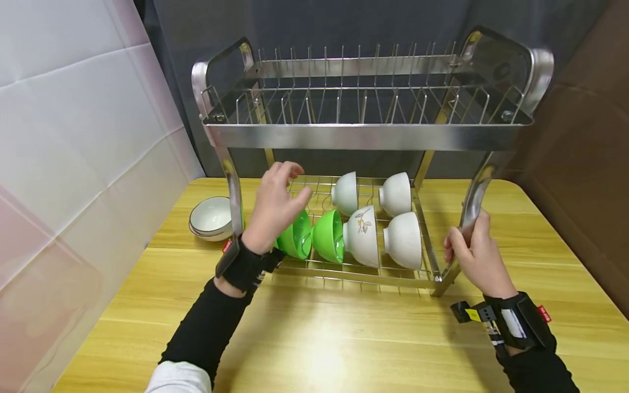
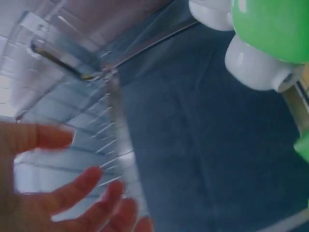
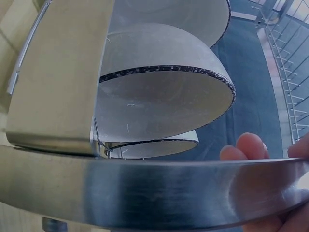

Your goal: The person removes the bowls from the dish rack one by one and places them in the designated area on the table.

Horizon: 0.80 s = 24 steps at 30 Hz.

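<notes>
A two-tier metal dish rack (image 1: 363, 136) stands on the table. My right hand (image 1: 479, 262) grips its right front leg (image 1: 475, 204); in the right wrist view, fingertips (image 3: 251, 145) show beyond the metal band. With fingers spread and slightly bent, my left hand (image 1: 277, 204) hangs empty below the upper tier, at the left of the lower one. Near its wrist, two green bowls (image 1: 326, 236) stand on edge in the lower tier, one partly hidden by the hand. To their right are a white bowl with a leaf print (image 1: 361, 234) and several plain white bowls (image 1: 405, 240).
White bowls (image 1: 211, 215) sit stacked on the wooden table (image 1: 314, 338), left of the rack. Upright wire dividers (image 1: 339, 106) line the upper tier. A pale panel (image 1: 88, 136) rises at the left, with a dark cloth (image 1: 354, 22) behind and a brown surface (image 1: 589, 147) at the right.
</notes>
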{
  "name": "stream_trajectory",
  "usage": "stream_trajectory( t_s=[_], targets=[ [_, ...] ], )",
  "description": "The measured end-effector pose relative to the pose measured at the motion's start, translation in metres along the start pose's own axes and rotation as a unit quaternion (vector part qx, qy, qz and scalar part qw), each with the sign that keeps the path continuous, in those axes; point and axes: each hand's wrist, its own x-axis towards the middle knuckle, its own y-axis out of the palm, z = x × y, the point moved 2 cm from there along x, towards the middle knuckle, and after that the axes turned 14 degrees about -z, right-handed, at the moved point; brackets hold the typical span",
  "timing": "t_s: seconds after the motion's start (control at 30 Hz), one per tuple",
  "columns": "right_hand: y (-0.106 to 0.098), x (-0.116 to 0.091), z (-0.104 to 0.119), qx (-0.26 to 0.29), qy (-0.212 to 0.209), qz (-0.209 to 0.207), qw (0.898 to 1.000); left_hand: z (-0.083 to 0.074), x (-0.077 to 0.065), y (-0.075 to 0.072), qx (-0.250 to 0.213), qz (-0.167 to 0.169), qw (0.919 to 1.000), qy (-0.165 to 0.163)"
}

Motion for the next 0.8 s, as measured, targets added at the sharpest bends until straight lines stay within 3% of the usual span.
stream_trajectory(
  t_s=[0.1, 0.23, 0.33, 0.57, 0.8],
  targets=[
    [0.0, 0.001, 0.0, 0.001, -0.001, -0.002, 1.0, 0.001, 0.024, 0.02, 0.012, 0.073, 0.9965, -0.039],
    [0.002, 0.0, 0.001, 0.004, -0.003, -0.004, 1.0, 0.008, 0.053, 0.046, 0.009, 0.116, 0.9892, -0.09],
    [0.003, -0.001, 0.002, 0.005, -0.004, -0.005, 1.0, 0.015, 0.067, 0.064, 0.003, 0.14, 0.9825, -0.123],
    [0.002, -0.003, 0.004, 0.009, -0.003, -0.007, 1.0, 0.021, 0.083, 0.102, 0.01, 0.185, 0.9657, -0.182],
    [0.002, -0.004, 0.006, 0.01, -0.008, -0.013, 1.0, 0.025, 0.088, 0.121, 0.021, 0.264, 0.9289, -0.259]
  ],
)
